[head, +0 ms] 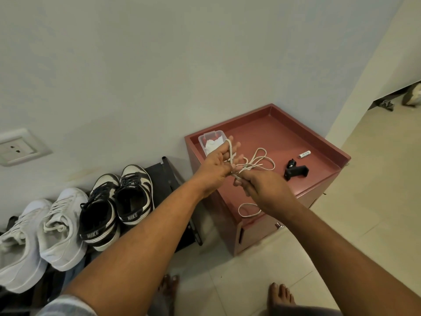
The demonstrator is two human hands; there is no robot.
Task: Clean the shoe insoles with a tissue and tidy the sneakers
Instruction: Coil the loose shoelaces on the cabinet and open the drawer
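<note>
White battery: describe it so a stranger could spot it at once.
Start at the red cabinet beside the shoe rack. On its tray-like top, near the right rim, lies the battery, beyond the black clamp. It is the only small white cylinder there.

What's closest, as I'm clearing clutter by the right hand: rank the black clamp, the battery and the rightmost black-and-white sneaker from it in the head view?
From the right hand, pinching the white lace:
1. Black clamp, on the red cabinet, just right.
2. Battery, beyond the clamp, farther back.
3. Black-and-white sneaker, off the cabinet, far left.
</note>
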